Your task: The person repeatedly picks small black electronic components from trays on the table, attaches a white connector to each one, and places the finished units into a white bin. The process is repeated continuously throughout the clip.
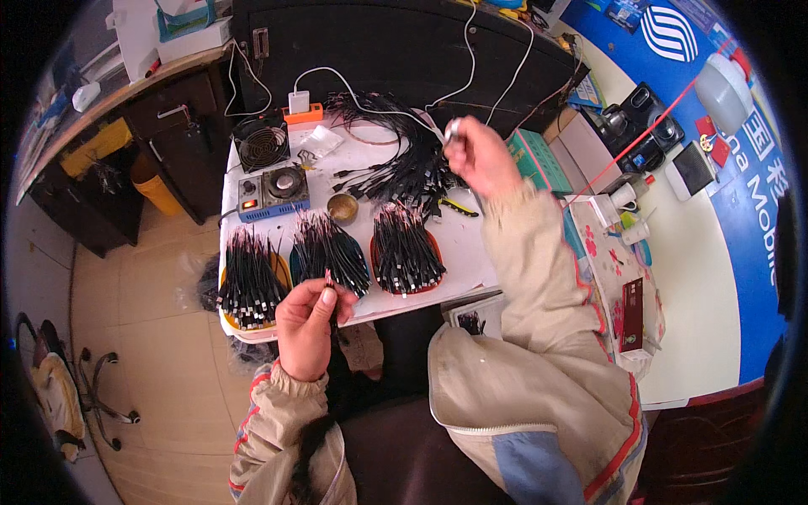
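Observation:
My left hand [307, 326] is closed in a pinch on a thin black cable, whose bare pinkish wire ends [328, 278] stick up past the thumb. Raised over the far right of the white table, my right hand [484, 160] grips a small silvery thing [453, 130], mostly hidden by the fingers. A white cord [370, 106] runs up to that hand. Short black cables with metal plugs lie in three trays: a left bundle [251, 282], a middle bundle [328, 252] and a right bundle [406, 252]. Longer black cables [404, 172] are heaped behind them.
A blue box with a round heater-like top [276, 192], a black fan [263, 147] and a small brass-coloured bowl [342, 208] stand at the back left. Yellow-handled pliers [457, 206] lie by the heap. A white adapter [299, 102] sits in an orange socket block [305, 114].

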Tool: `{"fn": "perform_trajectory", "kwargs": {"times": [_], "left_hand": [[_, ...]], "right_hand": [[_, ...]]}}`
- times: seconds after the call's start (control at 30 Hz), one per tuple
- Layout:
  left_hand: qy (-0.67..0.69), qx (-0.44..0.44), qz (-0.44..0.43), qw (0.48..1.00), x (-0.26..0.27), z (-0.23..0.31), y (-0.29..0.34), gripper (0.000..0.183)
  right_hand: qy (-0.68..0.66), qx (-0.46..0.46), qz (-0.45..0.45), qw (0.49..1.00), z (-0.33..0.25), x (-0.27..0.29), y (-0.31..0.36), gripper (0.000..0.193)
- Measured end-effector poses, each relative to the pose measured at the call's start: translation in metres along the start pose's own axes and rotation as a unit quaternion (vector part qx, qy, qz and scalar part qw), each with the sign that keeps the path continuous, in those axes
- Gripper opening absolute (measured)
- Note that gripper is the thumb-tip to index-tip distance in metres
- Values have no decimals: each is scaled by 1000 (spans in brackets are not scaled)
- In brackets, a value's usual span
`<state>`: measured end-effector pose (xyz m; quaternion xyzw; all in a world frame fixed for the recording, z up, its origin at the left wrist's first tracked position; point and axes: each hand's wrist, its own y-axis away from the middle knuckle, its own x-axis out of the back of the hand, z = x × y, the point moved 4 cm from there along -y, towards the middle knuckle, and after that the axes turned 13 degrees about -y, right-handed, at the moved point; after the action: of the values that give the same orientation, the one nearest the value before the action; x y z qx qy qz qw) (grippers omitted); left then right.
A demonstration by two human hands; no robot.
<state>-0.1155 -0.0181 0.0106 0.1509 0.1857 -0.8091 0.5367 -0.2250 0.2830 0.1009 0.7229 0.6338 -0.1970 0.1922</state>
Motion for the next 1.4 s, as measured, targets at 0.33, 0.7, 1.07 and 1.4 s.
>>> {"fn": "perform_trajectory", "kwargs": {"times": [0.33, 0.7, 1.07, 1.4], "left_hand": [[32, -6, -3, 999, -26, 26, -1, 14], [-4, -43, 39, 998, -24, 12, 47, 12], [-69, 37, 10, 997, -39, 3, 49, 13], [24, 114, -56, 992, -51, 7, 42, 13]], "right_hand": [[576, 239, -218, 751, 155, -92, 214, 19], [225, -1, -169, 960, 131, -45, 192, 23], [124, 74, -144, 979, 86, -63, 189, 13], [83, 58, -187, 977, 86, -55, 191, 19]]}}
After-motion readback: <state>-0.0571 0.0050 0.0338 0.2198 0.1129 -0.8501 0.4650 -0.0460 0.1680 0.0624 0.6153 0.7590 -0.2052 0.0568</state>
